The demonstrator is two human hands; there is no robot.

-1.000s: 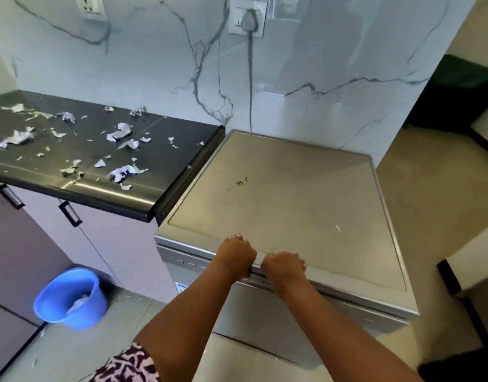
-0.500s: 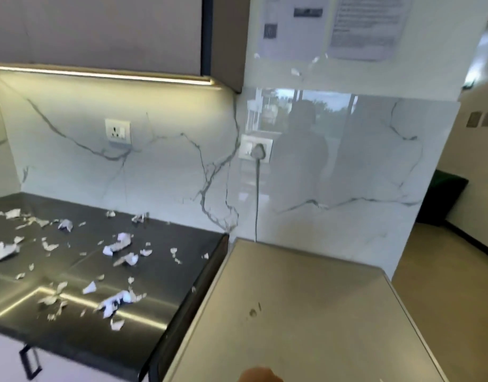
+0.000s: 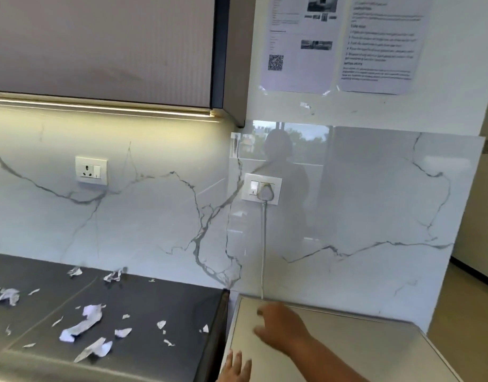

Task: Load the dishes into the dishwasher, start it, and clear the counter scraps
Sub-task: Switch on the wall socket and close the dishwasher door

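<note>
A white marble backsplash (image 3: 375,216) with grey veins filled the middle of the view. An upper cabinet (image 3: 99,45) took the ten o'clock corner, with a lit strip (image 3: 99,110) along its underside. The dark counter (image 3: 160,293) lay at eight o'clock. Just beside it, at five o'clock, stood the dishwasher (image 3: 361,348). Only its flat grey top showed, so the door was out of sight.

Two printed sheets (image 3: 298,42) hung on the wall at one o'clock. A wall socket (image 3: 261,188) near the centre held a plug, and its cord (image 3: 262,244) ran straight down behind the dishwasher's back edge. A second, empty socket (image 3: 91,170) sat at nine o'clock.

The right hand (image 3: 281,325) reached in from five o'clock over the dishwasher top. It held nothing, and its fingers looked loosely spread, though motion blur made this hard to judge. The left hand (image 3: 236,366) showed at six o'clock, cut by the frame edge, with straight, splayed fingers over the top's left front corner. Whether either hand touched the surface could not be told.

Torn paper scraps (image 3: 81,325) lay scattered over the counter from seven to eight o'clock, well apart from both hands.
</note>
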